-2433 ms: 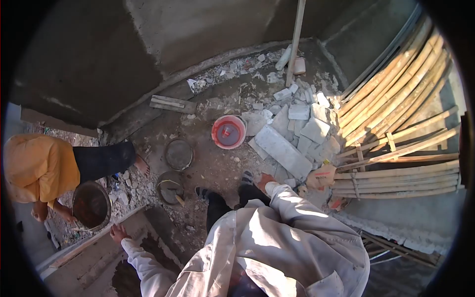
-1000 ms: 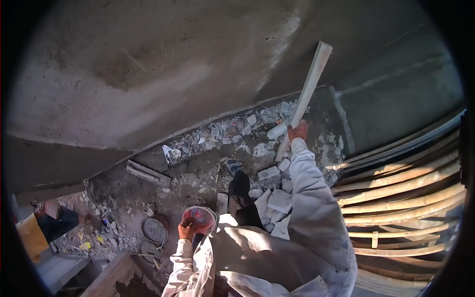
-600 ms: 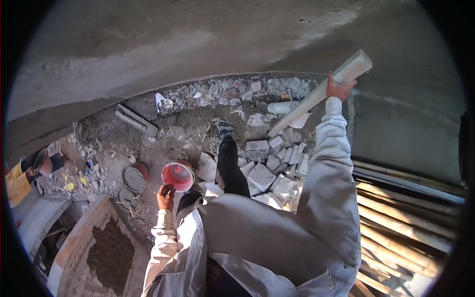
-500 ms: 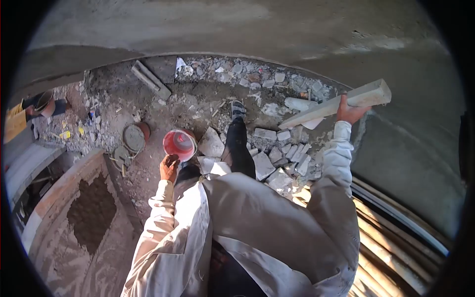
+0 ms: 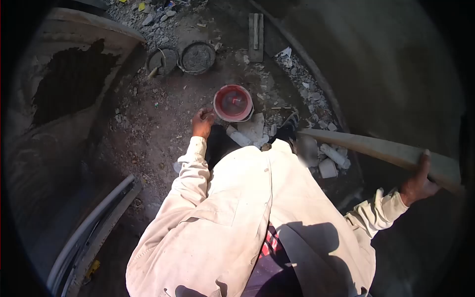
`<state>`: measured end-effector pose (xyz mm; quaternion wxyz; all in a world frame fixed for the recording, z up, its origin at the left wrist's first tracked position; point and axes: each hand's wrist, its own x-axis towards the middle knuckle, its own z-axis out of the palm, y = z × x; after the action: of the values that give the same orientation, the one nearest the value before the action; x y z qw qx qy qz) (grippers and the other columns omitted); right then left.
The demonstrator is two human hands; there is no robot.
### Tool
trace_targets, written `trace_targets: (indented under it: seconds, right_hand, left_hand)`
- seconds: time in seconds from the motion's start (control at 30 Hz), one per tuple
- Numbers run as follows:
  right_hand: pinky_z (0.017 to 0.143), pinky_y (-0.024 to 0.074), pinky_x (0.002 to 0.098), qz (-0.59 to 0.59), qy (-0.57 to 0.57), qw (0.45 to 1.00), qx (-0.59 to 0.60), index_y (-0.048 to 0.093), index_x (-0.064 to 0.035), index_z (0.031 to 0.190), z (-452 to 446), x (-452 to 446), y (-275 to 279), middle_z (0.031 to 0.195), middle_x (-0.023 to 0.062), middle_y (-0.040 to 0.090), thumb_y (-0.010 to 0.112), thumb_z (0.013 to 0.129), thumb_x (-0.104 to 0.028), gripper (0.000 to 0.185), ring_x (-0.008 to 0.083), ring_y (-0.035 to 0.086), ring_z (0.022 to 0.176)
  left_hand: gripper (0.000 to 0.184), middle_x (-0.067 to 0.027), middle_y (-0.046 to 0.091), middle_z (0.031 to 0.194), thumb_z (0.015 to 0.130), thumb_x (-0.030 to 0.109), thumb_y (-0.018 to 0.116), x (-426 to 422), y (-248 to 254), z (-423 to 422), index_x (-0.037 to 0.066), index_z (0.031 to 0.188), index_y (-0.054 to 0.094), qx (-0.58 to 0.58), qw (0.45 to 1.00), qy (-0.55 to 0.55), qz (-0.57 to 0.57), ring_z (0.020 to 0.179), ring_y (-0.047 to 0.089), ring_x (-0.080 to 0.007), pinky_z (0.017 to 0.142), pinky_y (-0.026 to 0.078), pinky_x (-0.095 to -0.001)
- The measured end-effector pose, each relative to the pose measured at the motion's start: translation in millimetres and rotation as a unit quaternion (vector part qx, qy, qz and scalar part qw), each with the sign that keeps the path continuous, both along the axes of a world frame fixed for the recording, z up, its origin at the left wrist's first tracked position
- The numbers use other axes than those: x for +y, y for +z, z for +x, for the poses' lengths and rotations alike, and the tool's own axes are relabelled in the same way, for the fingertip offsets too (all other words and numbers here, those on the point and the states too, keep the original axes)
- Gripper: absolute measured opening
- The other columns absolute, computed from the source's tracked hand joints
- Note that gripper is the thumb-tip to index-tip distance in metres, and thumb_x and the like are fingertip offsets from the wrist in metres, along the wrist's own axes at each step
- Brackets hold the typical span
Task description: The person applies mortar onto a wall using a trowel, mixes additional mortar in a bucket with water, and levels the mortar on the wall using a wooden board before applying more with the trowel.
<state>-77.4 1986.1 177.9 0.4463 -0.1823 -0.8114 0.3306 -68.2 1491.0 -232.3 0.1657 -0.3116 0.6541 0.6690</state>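
My right hand [image 5: 419,184] is wrapped round a long pale straight board [image 5: 376,147] near its outer end, at the right. The board slants from there toward my foot in the middle. My left hand [image 5: 203,123] hangs just left of a red bucket [image 5: 233,103], its fingers curled; whether anything small is in them is hidden. The bucket stands on the ground with liquid and a red object in it. Beyond it are two round dark tubs, one with grey mortar [image 5: 197,57] and one with a wooden-handled tool [image 5: 161,61].
A short wooden float-like board [image 5: 256,37] lies at the top. Rubble [image 5: 313,99] runs along the wall base at the right, with white pieces [image 5: 334,156] near my foot. Curved pipes [image 5: 91,230] are at the lower left, below a slab with a dark wet patch [image 5: 74,79].
My view has swung round to the right. The board in my right hand has tilted and now reaches out to the right side. My left hand remains beside the bucket. The other person is out of view.
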Motion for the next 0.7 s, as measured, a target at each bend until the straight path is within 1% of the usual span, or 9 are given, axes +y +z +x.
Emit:
trace_targets:
  seconds: [0.13,0.2,0.27,0.37,0.47,0.53,0.6,0.63,0.7]
  right_hand:
    - [0.101,0.0459,0.0386,0.082,0.152,0.984,-0.051,0.064,0.0035,0.112,-20.0,-84.1,36.8,0.107,0.0142,0.066,0.064,0.085,0.002,0.027,0.026,0.063,0.102]
    - [0.104,0.0434,0.0398,-0.079,0.175,0.981,0.002,0.064,-0.0018,0.115,-43.8,-178.8,66.2,0.106,0.0127,0.067,0.064,0.084,0.004,0.032,0.0266,0.062,0.106]
    - [0.094,0.0483,0.0362,0.248,0.306,0.919,-0.009,0.058,0.0038,0.114,-62.4,-236.7,85.7,0.106,0.0129,0.063,0.064,0.086,-0.003,0.03,0.023,0.06,0.101]
    - [0.086,0.0518,0.0365,-0.064,0.422,0.904,0.021,0.046,0.0058,0.124,-76.7,-349.5,89.1,0.106,0.0139,0.056,0.064,0.084,-0.004,0.046,0.0233,0.059,0.095]
    - [0.083,0.0535,0.0379,-0.134,0.55,0.824,0.032,0.044,0.0066,0.126,-95.8,-444.1,87.7,0.098,0.013,0.058,0.063,0.082,-0.001,0.048,0.0238,0.061,0.088]
    - [0.082,0.0534,0.0378,0.297,0.531,0.78,0.148,0.046,0.0069,0.124,-133.7,-498.8,83.5,0.093,0.0116,0.059,0.066,0.079,0.0,0.049,0.0225,0.061,0.085]
    - [0.081,0.0526,0.0373,0.193,0.542,0.806,0.141,0.048,0.0069,0.121,-139.9,-570.5,71.7,0.09,0.0097,0.06,0.071,0.076,0.0,0.051,0.0205,0.061,0.083]
    - [0.081,0.0519,0.0369,-0.13,0.558,0.817,0.058,0.049,0.0068,0.12,-129.0,-616.4,59.7,0.09,0.0085,0.06,0.075,0.074,0.0,0.053,0.0191,0.061,0.083]
    - [0.08,0.0502,0.0349,-0.133,0.585,0.796,0.076,0.051,0.004,0.116,-135.5,-676.3,47.1,0.091,0.0084,0.062,0.08,0.072,-0.003,0.054,0.0162,0.06,0.084]
  left_hand:
    - [0.03,-0.0119,0.067,0.109,0.083,0.005,0.064,-121.7,26.8,0.7,-0.004,0.112,0.06,0.044,0.998,0.036,0.019,0.098,0.064,-0.0183,0.087,0.05,-0.0296]
    - [0.03,-0.0118,0.067,0.11,0.083,0.005,0.064,-175.2,43.6,9.3,-0.004,0.112,0.06,0.102,0.99,0.083,0.05,0.1,0.064,-0.018,0.088,0.05,-0.0292]
    - [0.03,-0.0119,0.067,0.11,0.084,0.005,0.064,-220.8,68.8,11.5,-0.004,0.112,0.06,0.14,0.981,0.123,0.057,0.102,0.063,-0.0178,0.089,0.049,-0.0292]
    - [0.029,-0.0119,0.066,0.111,0.085,0.007,0.065,-279.8,108.1,37.2,-0.003,0.112,0.06,0.179,0.968,0.177,0.026,0.105,0.063,-0.0176,0.091,0.049,-0.0296]
    - [0.029,-0.0118,0.067,0.112,0.086,0.009,0.067,-321.1,131.7,55.9,-0.002,0.112,0.061,0.24,0.947,0.216,0.003,0.106,0.062,-0.0174,0.092,0.049,-0.0303]
    - [0.029,-0.0119,0.066,0.112,0.085,0.008,0.068,-341.4,150.4,60.4,-0.002,0.111,0.061,0.256,0.938,0.235,-0.016,0.108,0.062,-0.0185,0.094,0.049,-0.0318]
    - [0.028,-0.0128,0.066,0.113,0.086,0.007,0.067,-361.5,160.9,79.5,-0.003,0.112,0.06,0.24,0.942,0.232,-0.042,0.108,0.062,-0.0195,0.096,0.048,-0.0327]
    - [0.028,-0.0132,0.065,0.114,0.087,0.007,0.067,-372.5,164.9,87.5,-0.003,0.112,0.06,0.234,0.943,0.229,-0.058,0.109,0.062,-0.0199,0.097,0.048,-0.0331]
    - [0.028,-0.0141,0.064,0.117,0.088,0.006,0.065,-395.6,163.5,104.9,-0.003,0.113,0.058,0.236,0.933,0.265,-0.066,0.11,0.062,-0.0203,0.097,0.048,-0.033]
